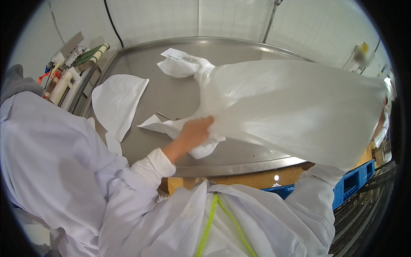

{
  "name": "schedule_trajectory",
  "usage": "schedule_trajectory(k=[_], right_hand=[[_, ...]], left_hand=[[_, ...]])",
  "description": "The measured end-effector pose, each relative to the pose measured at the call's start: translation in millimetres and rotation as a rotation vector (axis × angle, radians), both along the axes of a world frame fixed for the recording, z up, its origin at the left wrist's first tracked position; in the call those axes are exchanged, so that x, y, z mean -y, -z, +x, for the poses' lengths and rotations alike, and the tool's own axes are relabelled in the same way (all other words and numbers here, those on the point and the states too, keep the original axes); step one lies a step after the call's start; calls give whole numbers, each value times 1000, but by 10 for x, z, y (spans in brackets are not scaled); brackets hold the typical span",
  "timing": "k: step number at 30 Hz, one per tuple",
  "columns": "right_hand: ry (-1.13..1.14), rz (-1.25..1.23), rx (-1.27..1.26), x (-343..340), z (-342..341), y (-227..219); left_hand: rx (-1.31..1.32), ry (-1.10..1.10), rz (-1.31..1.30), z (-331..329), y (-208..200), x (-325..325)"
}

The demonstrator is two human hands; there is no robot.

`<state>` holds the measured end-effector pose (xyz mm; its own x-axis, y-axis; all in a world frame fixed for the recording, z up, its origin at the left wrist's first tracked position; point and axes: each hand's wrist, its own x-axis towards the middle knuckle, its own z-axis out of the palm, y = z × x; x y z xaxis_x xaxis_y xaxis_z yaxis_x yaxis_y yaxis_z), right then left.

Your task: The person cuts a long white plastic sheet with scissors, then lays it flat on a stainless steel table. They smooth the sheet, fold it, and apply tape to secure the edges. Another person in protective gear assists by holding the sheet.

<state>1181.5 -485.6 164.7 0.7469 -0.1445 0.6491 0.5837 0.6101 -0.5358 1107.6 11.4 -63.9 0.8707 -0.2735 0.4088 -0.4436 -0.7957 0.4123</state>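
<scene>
A large, translucent white plastic bag (291,103) stretches across the right half of the picture, over the steel table. My left hand (195,133) is closed on its gathered left end, where white sheet-like material (158,125) trails beneath and beside my fingers. Another white flap (180,63) with print on it sticks out at the bag's upper left corner. Far to the right, my right hand (379,124) shows only as a sliver at the bag's edge; its fingers are hidden. A separate white piece (119,100) lies flat to the left of my left hand.
The steel table (171,96) has a raised rim. Part of a thin metal item (162,116) shows near my left hand. At left, a person in a white coat (51,150) stands close, by a rack with tools and tubes (70,77). Blue pallets (349,186) lie below right.
</scene>
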Motion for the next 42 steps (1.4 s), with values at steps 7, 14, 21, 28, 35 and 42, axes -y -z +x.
schedule_trajectory(k=[7, 14, 21, 28, 35, 42], right_hand=[[317, -145, -67, -345, -353, -229], [1098, -239, 46, -561, -975, -76], [281, -611, -424, -1641, -863, 773], [235, -673, -553, -2138, -1132, 1176], [299, -1045, -487, -2058, -1314, 906], [296, -1212, 178, -2435, -1469, 694]], left_hand=[[389, -460, -599, 1675, -1679, -825], [562, -356, -478, 1622, -2300, -558], [-1005, 417, -1549, 330, -866, 460], [-836, 331, -1478, -519, -631, 498], [-693, 198, -1405, -759, -711, 354], [-560, 153, -1343, -835, -808, 360]])
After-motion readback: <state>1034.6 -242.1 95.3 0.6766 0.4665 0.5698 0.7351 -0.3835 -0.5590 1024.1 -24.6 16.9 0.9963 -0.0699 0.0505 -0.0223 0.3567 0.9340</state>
